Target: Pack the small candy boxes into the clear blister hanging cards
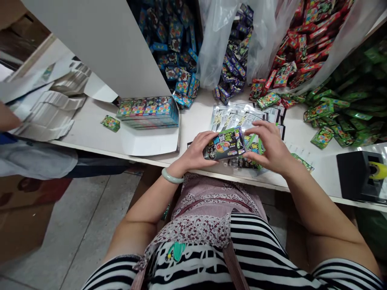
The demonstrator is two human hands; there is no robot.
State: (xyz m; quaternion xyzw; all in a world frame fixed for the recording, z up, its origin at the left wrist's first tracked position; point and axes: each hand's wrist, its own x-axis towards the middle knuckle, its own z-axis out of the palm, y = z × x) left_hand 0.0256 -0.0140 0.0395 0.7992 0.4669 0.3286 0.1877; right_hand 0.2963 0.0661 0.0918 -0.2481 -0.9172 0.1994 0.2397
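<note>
My left hand (198,151) and my right hand (269,147) together hold a small printed packet (225,144) with green and dark artwork, just above the near edge of the white table (99,135). The left fingers curl round its left end; the right fingers pinch its right end. Under the hands lies a stack of shiny foil pouches (238,117). A pale green bangle (171,177) circles my left wrist.
An open display box of blue packs (148,112) stands left of centre. Heaps of small boxes lie behind: blue (177,44), purple (234,60), red (298,44), green (347,108). A black device (356,175) sits at the right edge. Flat cartons (51,108) and another person's arm (7,119) are at left.
</note>
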